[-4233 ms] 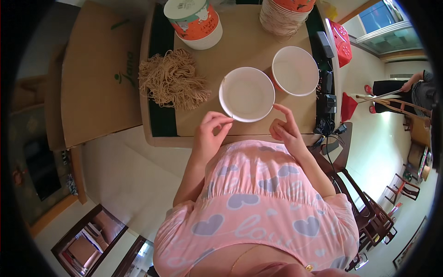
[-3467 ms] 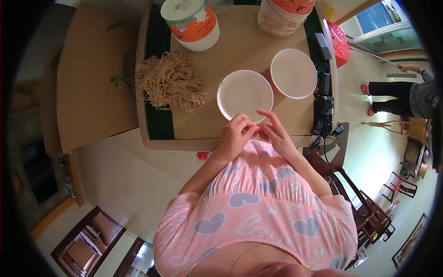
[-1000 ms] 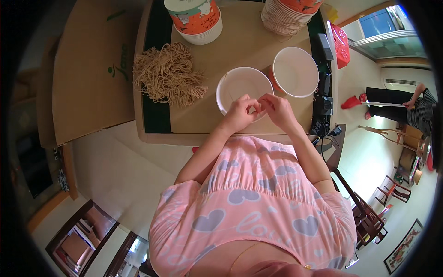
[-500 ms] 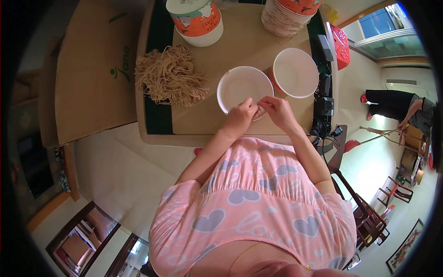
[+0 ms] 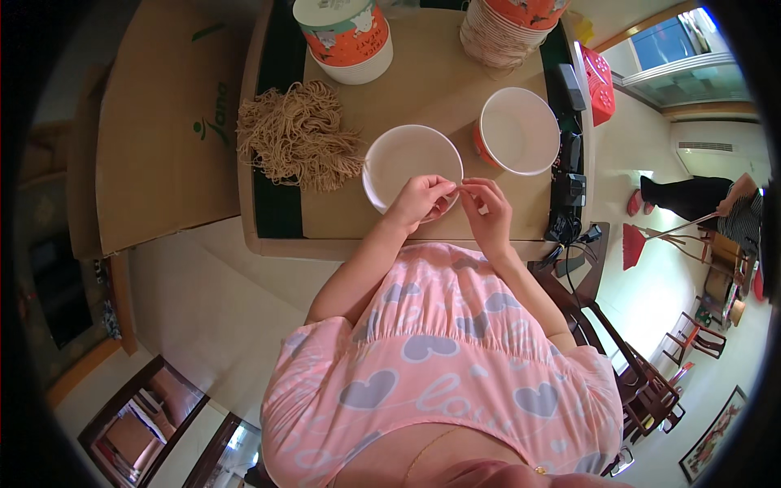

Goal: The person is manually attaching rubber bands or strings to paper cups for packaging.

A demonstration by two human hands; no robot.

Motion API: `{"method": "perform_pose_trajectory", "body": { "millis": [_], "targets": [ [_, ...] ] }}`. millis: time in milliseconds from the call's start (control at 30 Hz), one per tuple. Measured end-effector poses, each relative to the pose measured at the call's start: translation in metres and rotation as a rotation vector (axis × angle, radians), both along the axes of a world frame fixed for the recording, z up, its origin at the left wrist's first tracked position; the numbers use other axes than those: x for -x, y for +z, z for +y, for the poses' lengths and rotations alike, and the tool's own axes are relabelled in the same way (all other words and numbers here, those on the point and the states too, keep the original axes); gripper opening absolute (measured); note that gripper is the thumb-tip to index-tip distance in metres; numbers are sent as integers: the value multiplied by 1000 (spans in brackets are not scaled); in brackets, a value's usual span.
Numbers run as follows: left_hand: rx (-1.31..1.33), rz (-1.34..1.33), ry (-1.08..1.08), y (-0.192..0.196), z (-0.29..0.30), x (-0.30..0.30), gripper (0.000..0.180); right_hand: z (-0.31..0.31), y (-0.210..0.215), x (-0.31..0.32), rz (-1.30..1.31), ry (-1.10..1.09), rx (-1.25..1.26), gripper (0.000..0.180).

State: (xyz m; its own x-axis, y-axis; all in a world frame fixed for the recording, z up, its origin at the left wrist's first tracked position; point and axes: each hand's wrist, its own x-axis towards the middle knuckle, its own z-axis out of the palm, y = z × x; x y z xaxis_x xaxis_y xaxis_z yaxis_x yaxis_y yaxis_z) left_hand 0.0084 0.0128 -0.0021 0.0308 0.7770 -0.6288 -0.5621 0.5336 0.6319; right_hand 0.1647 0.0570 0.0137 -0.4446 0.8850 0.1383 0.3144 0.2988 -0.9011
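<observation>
A white paper bucket (image 5: 400, 159) stands on the table right in front of me, its mouth facing up. At its near right rim, my left hand (image 5: 421, 201) and my right hand (image 5: 487, 213) meet with their fingertips pinched together. Whatever lies between the fingertips is too small to make out. Part of the left hand covers the bucket's near rim. To the right stands a second paper bucket (image 5: 521, 130), white inside with orange outside. A loose bundle of tan strings (image 5: 301, 134) lies on the left of the table.
At the back are a stack of printed paper buckets (image 5: 350, 41) and another stack (image 5: 508, 32) with strings hanging round it. Black power adapters (image 5: 575, 187) and cables line the right edge. A large cardboard box (image 5: 167, 130) stands left. Across the room, a person (image 5: 691, 201) holds a red broom.
The front bucket has shifted left and slightly toward me, away from the second bucket. My right hand has turned and come down a little. The person with the broom has moved.
</observation>
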Motion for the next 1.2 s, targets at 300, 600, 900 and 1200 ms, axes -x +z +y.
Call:
{"method": "perform_pose_trajectory", "body": {
  "millis": [300, 600, 900, 1200],
  "targets": [
    [-55, -85, 97, -7, -2, 4, 13, -6, -2, 6, 20, 15, -3, 22],
    [-71, 204, 90, 0, -6, 4, 8, 10, 1, 3, -53, 87, 169, 19],
    [-88, 298, 85, 7, -7, 7, 10, 20, -9, 7, -66, 114, 105, 8],
    [-306, 746, 20, -7, -8, 1, 12, 21, -9, 10, -53, 113, 103, 9]
  ]
}}
